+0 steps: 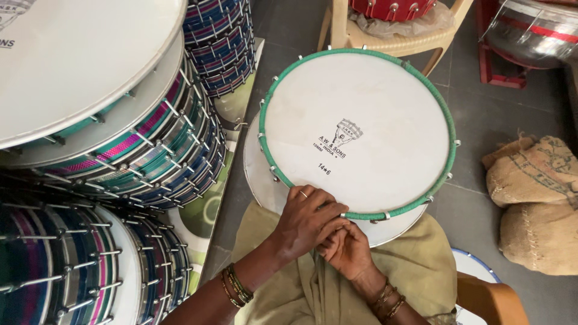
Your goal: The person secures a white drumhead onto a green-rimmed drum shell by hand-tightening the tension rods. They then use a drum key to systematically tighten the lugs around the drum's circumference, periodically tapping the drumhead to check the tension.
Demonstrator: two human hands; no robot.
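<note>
While both hands work at its near edge, one drum [361, 129] lies head-up over the person's lap, its white skin framed by a green-wrapped hoop [448, 129]. Left hand [307, 219], a ring on one finger, lies over the rim with fingers curled down onto the hoop, apparently pinching it; right hand [348, 250] sits just beneath and touching, fingers bent at the drum's side, though what they grasp, if anything, is hidden. Metal hooks [456, 143] stand at intervals round the hoop, about ten showing, so the head appears already seated and hooked; judging by the hands, fitting or tightening at the near edge is what is left. Stacked drums [150, 138] with white heads and coloured shells fill the left: at least three stacks, the exact number of drums too crowded to count. Two burlap sacks [536, 198] rest on the floor at right. One pale plastic chair [391, 39] beyond carries one red drum [391, 7]. An olive cloth [415, 265] covers the lap.
</note>
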